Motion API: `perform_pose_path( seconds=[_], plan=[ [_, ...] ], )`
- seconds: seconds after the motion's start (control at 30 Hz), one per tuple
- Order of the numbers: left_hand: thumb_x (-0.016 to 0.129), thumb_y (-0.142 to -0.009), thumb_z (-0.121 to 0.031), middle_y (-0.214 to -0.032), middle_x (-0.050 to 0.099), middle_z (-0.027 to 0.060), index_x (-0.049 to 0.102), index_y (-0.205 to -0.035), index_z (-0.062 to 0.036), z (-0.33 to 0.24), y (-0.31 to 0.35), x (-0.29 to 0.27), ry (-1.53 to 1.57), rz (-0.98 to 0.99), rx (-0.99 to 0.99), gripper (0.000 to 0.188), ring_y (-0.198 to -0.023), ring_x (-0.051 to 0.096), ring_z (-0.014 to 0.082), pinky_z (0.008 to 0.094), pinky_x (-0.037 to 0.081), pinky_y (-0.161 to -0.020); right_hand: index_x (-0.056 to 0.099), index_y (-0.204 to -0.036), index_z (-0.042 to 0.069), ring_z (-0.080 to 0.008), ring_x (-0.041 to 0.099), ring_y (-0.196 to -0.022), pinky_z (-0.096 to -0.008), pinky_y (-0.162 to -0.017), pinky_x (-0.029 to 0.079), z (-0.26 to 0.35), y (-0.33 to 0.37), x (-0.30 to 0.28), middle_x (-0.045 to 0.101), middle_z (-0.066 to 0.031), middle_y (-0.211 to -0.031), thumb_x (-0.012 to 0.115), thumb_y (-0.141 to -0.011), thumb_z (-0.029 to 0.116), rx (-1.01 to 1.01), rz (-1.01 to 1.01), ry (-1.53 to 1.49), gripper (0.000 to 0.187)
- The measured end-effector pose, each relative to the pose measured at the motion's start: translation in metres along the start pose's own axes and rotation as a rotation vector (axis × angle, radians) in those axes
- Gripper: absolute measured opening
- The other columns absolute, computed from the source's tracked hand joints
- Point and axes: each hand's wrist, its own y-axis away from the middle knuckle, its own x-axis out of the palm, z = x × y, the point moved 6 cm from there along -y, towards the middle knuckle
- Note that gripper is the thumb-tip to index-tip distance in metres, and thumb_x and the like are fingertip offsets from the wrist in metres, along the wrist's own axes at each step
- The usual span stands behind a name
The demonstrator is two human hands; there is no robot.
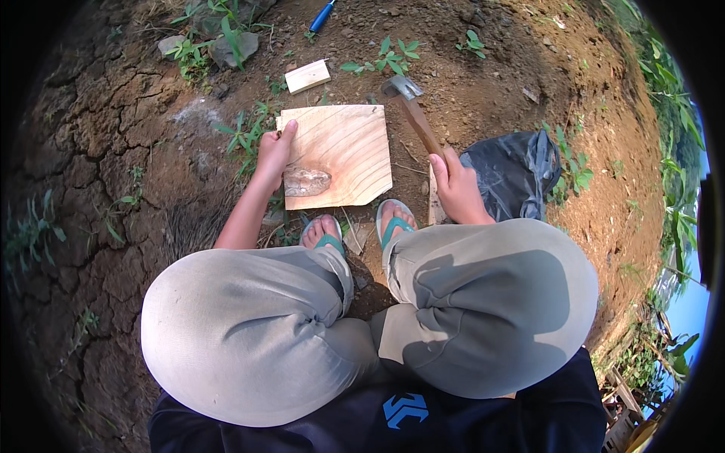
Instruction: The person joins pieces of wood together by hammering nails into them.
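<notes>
My left hand (276,158) grips the left edge of a flat wooden board (343,155), its thumb lying on the face. The board has curved grain, a dark knot low on its left and a cut-off lower right corner. To the right of it, my right hand (459,189) is wrapped round the wooden handle of a claw hammer (421,124). The metal head points away from me, just beyond the board's upper right corner, and does not touch the wood. A small pale wood block (307,76) lies on the dirt beyond the board.
A black plastic bag (513,177) lies right of my right hand, with a strip of wood (436,200) partly hidden beside it. A blue-handled tool (322,16) lies at the far edge. Stones (232,50) and small plants stand far left. My sandalled feet (396,219) are close below the board.
</notes>
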Motion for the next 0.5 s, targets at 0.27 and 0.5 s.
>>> perform_pose_path(
  seconds=[0.27, 0.5],
  plan=[
    [0.069, -0.097, -0.048, -0.085, 0.062, 0.0043, 0.055, -0.094, -0.0022, -0.007, 0.01, -0.002, 0.008, -0.055, 0.002, 0.048, -0.072, 0.054, 0.0107, 0.0313, 0.048, -0.064, 0.057, -0.103, 0.004, -0.0334, 0.064, -0.054, -0.0388, -0.05, 0.045, 0.02, -0.002, -0.035, 0.057, -0.0137, -0.06, 0.048, -0.11, 0.037, -0.068, -0.13, -0.199, 0.035],
    [0.07, -0.097, -0.048, -0.08, 0.061, 0.0023, 0.056, -0.096, -0.0008, -0.021, 0.01, 0.004, 0.058, 0.044, 0.031, 0.049, -0.067, 0.053, 0.0097, 0.03, 0.047, -0.061, 0.052, -0.103, 0.004, -0.0547, 0.059, -0.081, -0.0526, -0.059, 0.044, -0.007, 0.005, 0.021, 0.061, -0.0286, -0.074, 0.049, -0.109, 0.034, 0.096, 0.071, 0.003, 0.03]
  ],
)
